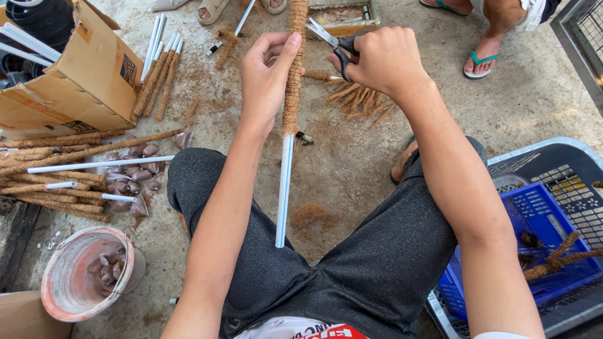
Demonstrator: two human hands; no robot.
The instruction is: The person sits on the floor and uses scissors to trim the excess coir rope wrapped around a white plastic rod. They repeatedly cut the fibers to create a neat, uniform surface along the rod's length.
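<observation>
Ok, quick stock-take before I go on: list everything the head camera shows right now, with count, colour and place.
Half-wrapped pole: one, white pipe with brown fibre wrap, upright at centre.
Scissors: one pair, black handles, top centre.
Finished fibre poles: many, brown, on the floor at left.
Bare white pipes: several, top left.
Cardboard box: one, brown, far left.
Bucket: one, pinkish, lower left, small packets inside.
Crates: a blue one inside a grey one, right.
Other people's sandalled feet: along the top edge.
Left hand: grips the pole's wrapped part.
Right hand: holds the scissors.
</observation>
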